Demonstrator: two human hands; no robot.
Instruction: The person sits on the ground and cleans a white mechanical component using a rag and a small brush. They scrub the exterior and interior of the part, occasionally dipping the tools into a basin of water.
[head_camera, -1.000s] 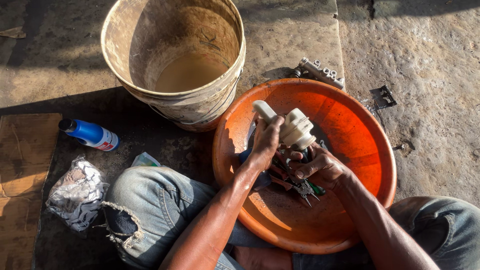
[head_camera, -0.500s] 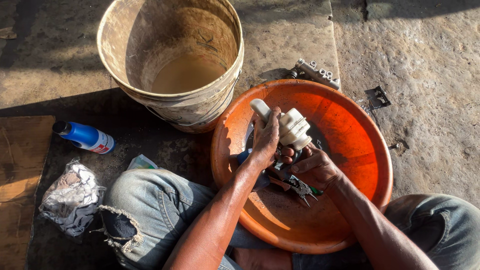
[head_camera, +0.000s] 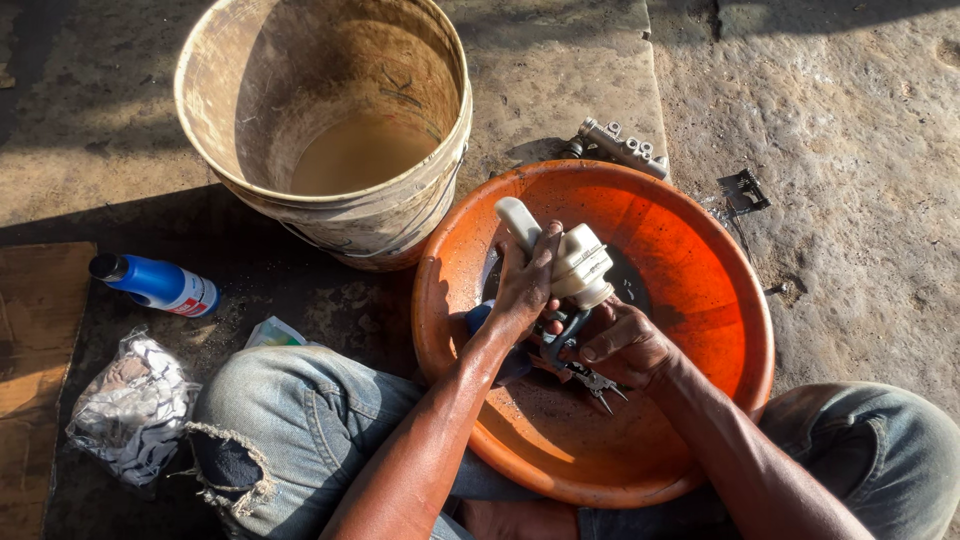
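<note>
Gripping the cream plastic part (head_camera: 572, 262) over the orange basin (head_camera: 700, 250), my left hand (head_camera: 522, 290) had its fingers closed round it, its long axis tilted up-left, while my right hand (head_camera: 625, 345), just below, pinched the pliers (head_camera: 585, 370).

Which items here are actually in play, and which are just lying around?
In play: left hand gripping white plastic part; right hand holding pliers; orange basin.

Lying about: bucket, blue bottle, crumpled rag, metal fitting.

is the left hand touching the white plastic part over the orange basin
Touching. The head view shows the left hand wrapped around the white plastic part, fingers pressed on its side, above the orange basin.
</note>
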